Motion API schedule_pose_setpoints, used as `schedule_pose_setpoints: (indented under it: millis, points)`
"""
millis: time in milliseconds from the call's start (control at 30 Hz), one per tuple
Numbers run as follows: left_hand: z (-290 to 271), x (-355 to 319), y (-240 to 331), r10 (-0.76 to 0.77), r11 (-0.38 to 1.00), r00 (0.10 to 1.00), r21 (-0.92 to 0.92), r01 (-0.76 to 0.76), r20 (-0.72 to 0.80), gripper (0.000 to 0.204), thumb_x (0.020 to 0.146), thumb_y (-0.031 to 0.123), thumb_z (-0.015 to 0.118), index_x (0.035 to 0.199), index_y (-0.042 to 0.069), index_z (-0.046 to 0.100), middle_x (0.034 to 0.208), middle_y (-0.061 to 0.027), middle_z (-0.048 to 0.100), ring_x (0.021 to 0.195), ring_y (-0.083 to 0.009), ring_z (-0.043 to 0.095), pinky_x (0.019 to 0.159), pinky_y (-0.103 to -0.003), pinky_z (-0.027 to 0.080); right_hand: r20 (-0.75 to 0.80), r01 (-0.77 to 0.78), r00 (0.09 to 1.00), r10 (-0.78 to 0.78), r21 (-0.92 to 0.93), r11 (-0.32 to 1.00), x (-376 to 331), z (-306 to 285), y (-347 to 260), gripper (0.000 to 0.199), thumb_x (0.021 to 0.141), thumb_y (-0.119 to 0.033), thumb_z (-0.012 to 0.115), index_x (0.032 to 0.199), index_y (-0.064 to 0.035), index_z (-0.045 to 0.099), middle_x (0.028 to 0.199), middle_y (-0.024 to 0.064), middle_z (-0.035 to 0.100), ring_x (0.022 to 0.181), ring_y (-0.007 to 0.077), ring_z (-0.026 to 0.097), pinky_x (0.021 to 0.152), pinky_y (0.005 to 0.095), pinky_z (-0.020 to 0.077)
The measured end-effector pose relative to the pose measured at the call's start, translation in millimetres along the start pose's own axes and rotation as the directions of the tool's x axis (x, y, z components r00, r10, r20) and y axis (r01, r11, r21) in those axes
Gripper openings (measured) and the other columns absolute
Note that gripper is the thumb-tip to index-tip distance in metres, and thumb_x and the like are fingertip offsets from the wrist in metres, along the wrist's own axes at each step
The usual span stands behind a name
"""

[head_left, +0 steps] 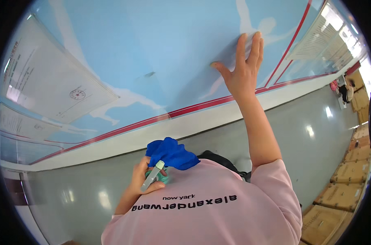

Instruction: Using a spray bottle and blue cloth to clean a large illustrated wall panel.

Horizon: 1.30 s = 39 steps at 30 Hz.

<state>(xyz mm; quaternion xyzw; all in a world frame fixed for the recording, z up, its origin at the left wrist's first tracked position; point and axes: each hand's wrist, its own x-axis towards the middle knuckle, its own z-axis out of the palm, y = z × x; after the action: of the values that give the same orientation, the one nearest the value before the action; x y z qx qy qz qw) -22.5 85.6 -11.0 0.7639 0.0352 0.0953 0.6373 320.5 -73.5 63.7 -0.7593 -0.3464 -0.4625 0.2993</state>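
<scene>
Two hands: right hand (pixel 242 69) flat, fingers spread on blue wall (pixel 152 49); left hand (pixel 142 179) grips spray bottle (pixel 154 174), blue cloth (pixel 171 153) just above.

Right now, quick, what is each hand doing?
Left hand: closed around a spray bottle, with a blue cloth bunched beside it.
Right hand: open, fingers spread, pressing a white wipe flat against the blue wall board.

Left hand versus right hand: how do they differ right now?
The left hand is low at the chest, curled around a spray bottle beside a blue cloth. The right hand is raised, fingers spread, pressing a white cloth on the blue wall. Both are bare.
</scene>
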Motion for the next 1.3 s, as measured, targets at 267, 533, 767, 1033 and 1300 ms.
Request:
schedule_pose_setpoints:
  millis: [267, 533, 767, 1033, 1300]
  points:
    - [2.0, 0.9, -8.5, 0.051, 0.976, 0.999, -0.21, -0.052, -0.009, 0.063, 0.067, 0.032, 0.082, 0.106, 0.0, 0.044, 0.088, -0.0104, 0.059, 0.078, -0.0206, 0.065, 0.064, -0.031, 0.051, 0.068, -0.022, 0.997, 0.031, -0.135, 0.991, -2.3, -10.6, 3.2, 0.091, 0.062, -0.032, 0.081, 0.138, -0.0108, 0.036, 0.147, 0.023, 0.021, 0.131, 0.0438, 0.027, 0.102, 0.0536, 0.0288]
    - [13.4, 32.1, -20.1, 0.033, 0.997, 0.991, -0.077, -0.023, 0.131, 0.063, 0.068, 0.038, 0.08, 0.107, 0.002, 0.047, 0.084, -0.0079, 0.065, 0.076, -0.0168, 0.066, 0.066, -0.028, 0.05, 0.072, -0.083, 0.994, 0.081, 0.038, 0.996, 0.3, -11.9, -4.5, 0.102, 0.06, -0.029, 0.085, 0.141, -0.0058, 0.029, 0.148, 0.023, 0.018, 0.135, 0.0426, 0.018, 0.106, 0.0506, 0.0251]
    - [21.9, 49.3, -8.9, -0.051, 0.997, 0.988, -0.052, 0.06, 0.146, 0.064, 0.066, 0.038, 0.081, 0.107, 0.002, 0.047, 0.081, -0.0078, 0.066, 0.076, -0.0161, 0.066, 0.067, -0.027, 0.05, -0.083, -0.048, 0.995, 0.062, 0.157, 0.986, -3.4, 22.5, 14.1, 0.104, 0.055, -0.046, 0.082, 0.139, -0.0084, 0.035, 0.147, 0.0175, 0.023, 0.136, 0.0422, 0.016, 0.107, 0.051, 0.0229]
    - [36.1, 54.7, -3.0, -0.064, 0.99, 0.998, -0.123, 0.062, -0.007, 0.065, 0.064, 0.038, 0.084, 0.104, 0.002, 0.046, 0.08, -0.0104, 0.066, 0.074, -0.0167, 0.065, 0.063, -0.027, 0.05, -0.085, 0.061, 0.995, -0.047, 0.166, 0.984, -3.2, 23.4, 36.7, 0.082, 0.06, -0.048, 0.076, 0.131, -0.0161, 0.051, 0.145, 0.0088, 0.034, 0.135, 0.0378, 0.022, 0.104, 0.0516, 0.022]
    - [41.5, 42.1, -6.8, -0.047, 0.997, 0.999, -0.062, 0.045, -0.027, 0.065, 0.063, 0.04, 0.084, 0.102, 0.003, 0.046, 0.076, -0.0107, 0.066, 0.071, -0.0175, 0.066, 0.062, -0.027, 0.05, -0.109, 0.117, 0.989, -0.097, 0.2, 0.973, -3.2, 21.7, 41.7, 0.08, 0.063, -0.043, 0.077, 0.132, -0.0167, 0.049, 0.146, 0.01, 0.033, 0.134, 0.0393, 0.023, 0.104, 0.0504, 0.0226]
